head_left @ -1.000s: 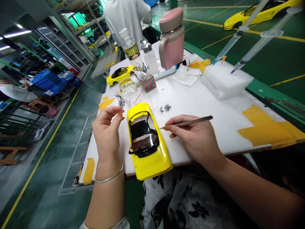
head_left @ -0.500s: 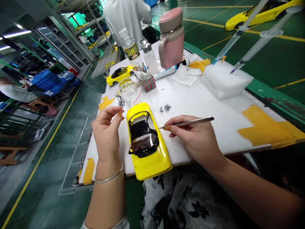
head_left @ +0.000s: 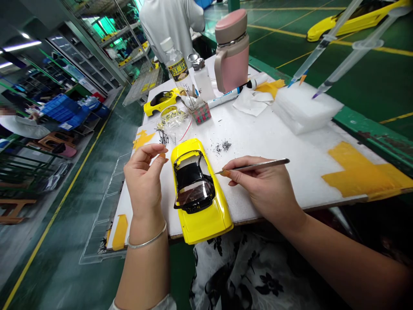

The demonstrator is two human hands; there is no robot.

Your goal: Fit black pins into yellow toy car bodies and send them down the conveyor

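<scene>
Tweezers (head_left: 269,164) sat pinched pen-style in right hand (head_left: 263,185), likely for fine control, tip beside yellow model car body (head_left: 206,224) at table's (head_left: 258,133) near edge; left hand (head_left: 144,178) was half-curled, any grip unclear.

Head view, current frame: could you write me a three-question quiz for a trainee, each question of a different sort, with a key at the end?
1. Multiple choice: what lies between the left hand and the right hand?
A) the pink mug
B) a yellow car body
C) the roll of tissue

2. True or false: the right hand holds a slim metal tool with its pointed end toward the car body.

3. Count: how many syringes show at the white foam block?

Key: 1. B; 2. True; 3. Two.
</scene>
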